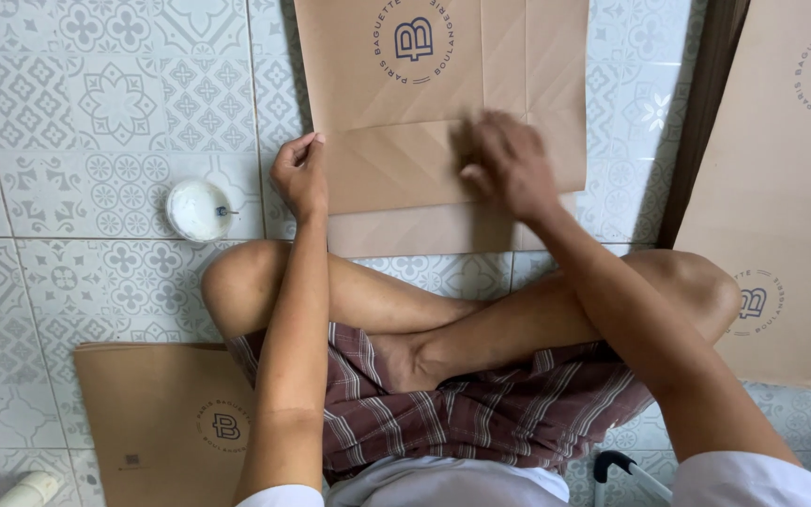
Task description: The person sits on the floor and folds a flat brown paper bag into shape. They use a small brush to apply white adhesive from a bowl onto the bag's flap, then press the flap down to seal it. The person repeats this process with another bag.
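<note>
1. Patterned grey-and-white floor tiles (96, 103) fill the frame, and we sit cross-legged on them with a brown paper bag (443, 103) lying flat at the upper centre, its folded bottom flap toward our knees.
2. Our left hand (300, 176) pinches the bag's left edge between thumb and fingers. Our right hand (509, 164) lies palm-down on the folded flap; it is blurred, so we cannot tell how its fingers are set.
3. If the left pinch slackens while the right hand presses, we judge the bag could skid on the smooth tile and the crease would set crooked.
4. Uneven pressure from the right hand could leave the flap lifting at one corner, or wrinkle the paper beside the diagonal folds.
5. A small white pot (199, 209) with a stick in it sits at the left of the frame, near our left hand; an elbow swing could tip it and smear the tiles or the bag.
6. More bags lie at the lower left (157, 413) and the right edge (781, 169), near our knees; a shifting leg could crumple them.
</note>
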